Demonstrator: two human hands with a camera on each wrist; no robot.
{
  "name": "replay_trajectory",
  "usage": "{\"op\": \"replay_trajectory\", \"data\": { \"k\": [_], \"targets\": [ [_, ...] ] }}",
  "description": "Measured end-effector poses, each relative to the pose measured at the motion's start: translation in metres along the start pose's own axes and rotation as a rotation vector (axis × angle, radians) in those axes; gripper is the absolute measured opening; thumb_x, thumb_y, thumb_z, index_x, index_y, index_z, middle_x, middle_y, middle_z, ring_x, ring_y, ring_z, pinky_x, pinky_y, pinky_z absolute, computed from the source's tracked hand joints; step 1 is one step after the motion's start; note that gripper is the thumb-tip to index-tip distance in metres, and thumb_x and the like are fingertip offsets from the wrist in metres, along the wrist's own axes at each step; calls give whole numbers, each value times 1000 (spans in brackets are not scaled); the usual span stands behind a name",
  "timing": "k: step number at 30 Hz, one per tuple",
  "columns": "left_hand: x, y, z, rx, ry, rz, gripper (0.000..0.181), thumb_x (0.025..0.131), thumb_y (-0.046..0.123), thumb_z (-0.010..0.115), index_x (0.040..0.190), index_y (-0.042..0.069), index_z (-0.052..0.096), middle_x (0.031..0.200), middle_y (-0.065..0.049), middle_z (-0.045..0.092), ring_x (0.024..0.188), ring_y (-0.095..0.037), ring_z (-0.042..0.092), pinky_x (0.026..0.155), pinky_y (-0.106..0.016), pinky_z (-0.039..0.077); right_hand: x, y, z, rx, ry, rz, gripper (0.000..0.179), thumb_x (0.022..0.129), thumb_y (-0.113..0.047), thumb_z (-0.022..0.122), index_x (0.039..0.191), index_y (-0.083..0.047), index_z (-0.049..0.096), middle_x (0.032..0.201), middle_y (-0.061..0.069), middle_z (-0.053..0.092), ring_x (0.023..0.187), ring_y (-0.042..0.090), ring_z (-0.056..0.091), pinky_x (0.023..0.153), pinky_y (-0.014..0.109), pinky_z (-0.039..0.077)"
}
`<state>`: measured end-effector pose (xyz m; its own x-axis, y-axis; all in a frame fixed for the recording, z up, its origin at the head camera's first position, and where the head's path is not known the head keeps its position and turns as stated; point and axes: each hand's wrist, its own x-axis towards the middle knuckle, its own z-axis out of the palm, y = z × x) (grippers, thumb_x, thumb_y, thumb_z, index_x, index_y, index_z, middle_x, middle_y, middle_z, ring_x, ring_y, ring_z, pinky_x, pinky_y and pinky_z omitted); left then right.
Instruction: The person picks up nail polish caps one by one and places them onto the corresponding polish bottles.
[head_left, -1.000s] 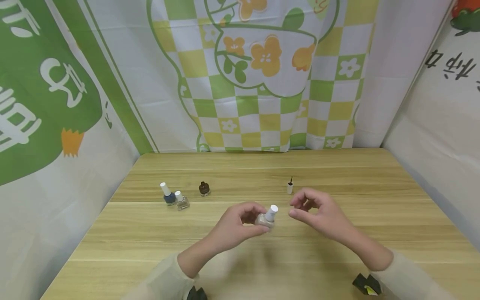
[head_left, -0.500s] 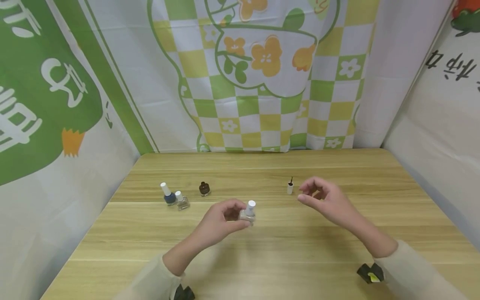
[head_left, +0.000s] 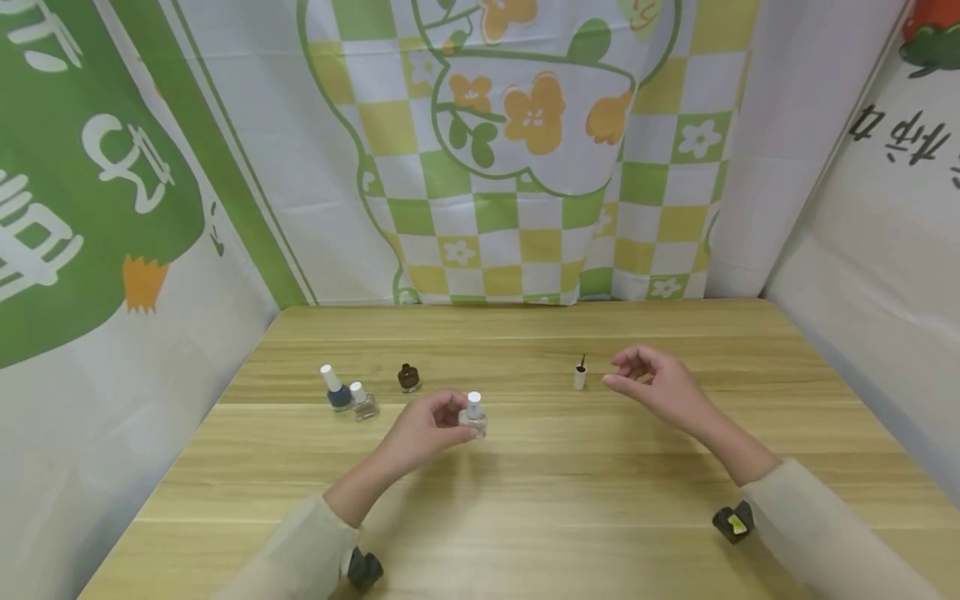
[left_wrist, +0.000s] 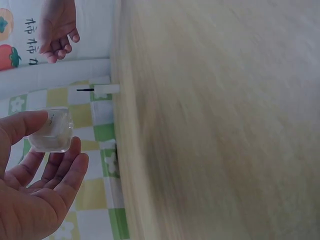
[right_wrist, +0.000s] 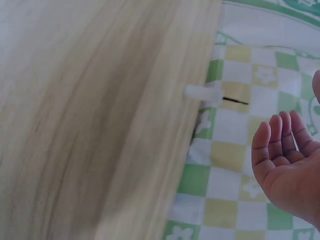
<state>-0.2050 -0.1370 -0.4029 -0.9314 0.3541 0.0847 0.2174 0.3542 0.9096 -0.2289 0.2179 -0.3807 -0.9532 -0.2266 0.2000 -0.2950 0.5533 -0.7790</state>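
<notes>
My left hand [head_left: 422, 429] pinches a clear nail polish bottle [head_left: 474, 421] with a white cap between thumb and fingers, above the middle of the table. In the left wrist view the bottle's glass base [left_wrist: 56, 132] shows, and its cap is hidden. My right hand [head_left: 660, 390] hovers with relaxed, slightly bent fingers and holds nothing. Just left of it, a white nail polish cap [head_left: 580, 378] stands upside down on the table, its dark brush pointing up. The same cap [right_wrist: 202, 93] shows in the right wrist view, apart from the fingers [right_wrist: 276, 135].
On the left of the wooden table [head_left: 525, 517] stand a dark blue nail polish bottle [head_left: 340, 395] and a clear one [head_left: 364, 405], both white-capped, side by side. An uncapped dark brown bottle [head_left: 408, 378] stands near them. A patterned curtain [head_left: 517, 250] hangs behind the table's far edge.
My left hand has moved left with the clear bottle. My right hand has drawn away to the right and farther from me, past the upturned cap. The things on the table have stayed put.
</notes>
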Motion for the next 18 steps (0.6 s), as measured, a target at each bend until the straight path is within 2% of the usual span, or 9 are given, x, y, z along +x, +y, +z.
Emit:
{"op": "replay_trajectory", "data": {
  "k": [7, 14, 18],
  "targets": [
    [12, -14, 3, 62, -21, -40, 25, 79, 3, 75, 101, 0, 63, 91, -5, 65, 82, -18, 61, 74, -31, 53, 16, 19, 8, -17, -59, 70, 46, 88, -35, 72, 116, 0, 59, 102, 9, 60, 94, 24, 56, 78, 35, 50],
    [21, -23, 8, 130, -18, -91, 27, 78, 5, 78, 101, 4, 63, 92, -1, 64, 84, -16, 61, 78, -34, 52, 31, 28, 20, -73, -113, 87, 52, 88, -30, 73, 120, 7, 56, 104, 14, 60, 93, 25, 57, 80, 35, 50],
    [26, -27, 11, 154, -32, -79, 27, 78, 6, 79, 100, 5, 64, 92, -1, 64, 86, -16, 62, 81, -36, 52, 39, 32, 24, -95, -135, 90, 51, 89, -27, 73, 120, 9, 55, 102, 15, 60, 92, 25, 56, 79, 36, 50]
  ]
}}
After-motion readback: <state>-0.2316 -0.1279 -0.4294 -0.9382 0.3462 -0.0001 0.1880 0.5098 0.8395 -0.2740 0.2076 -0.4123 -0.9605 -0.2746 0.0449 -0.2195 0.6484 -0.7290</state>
